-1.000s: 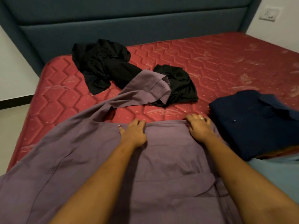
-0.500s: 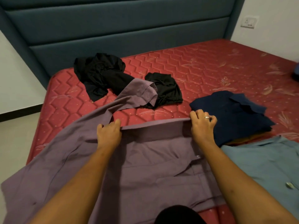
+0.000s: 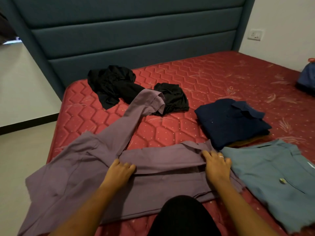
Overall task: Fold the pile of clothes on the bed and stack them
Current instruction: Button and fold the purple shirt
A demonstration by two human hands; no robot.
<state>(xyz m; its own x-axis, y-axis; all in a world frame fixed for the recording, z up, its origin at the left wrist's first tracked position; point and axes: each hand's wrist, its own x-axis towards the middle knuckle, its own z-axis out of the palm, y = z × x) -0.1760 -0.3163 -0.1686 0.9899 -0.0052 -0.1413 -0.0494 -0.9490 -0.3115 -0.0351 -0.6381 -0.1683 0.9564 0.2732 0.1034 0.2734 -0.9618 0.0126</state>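
A purple shirt [image 3: 80, 167] lies spread on the near side of the red mattress [image 3: 213, 79], one sleeve reaching toward the back. Its top part is folded over toward me. My left hand [image 3: 119, 172] grips the folded edge on the left. My right hand [image 3: 216, 166], with a ring on it, holds the same edge on the right. A crumpled black garment [image 3: 110, 84] and a smaller black one [image 3: 173, 97] lie behind the shirt. A folded navy shirt [image 3: 231, 121] tops a stack at the right. A blue-grey shirt [image 3: 272, 176] lies flat at the near right.
A teal padded headboard [image 3: 129, 38] stands behind the mattress. A blue bag [image 3: 306, 79] sits at the far right edge. Bare floor [image 3: 22, 150] lies to the left of the bed. A wall socket [image 3: 255, 34] is at the upper right.
Both hands took hold of the shirt's far edge and pulled it back toward me, folding the top part over. The view also tilted up and to the right.
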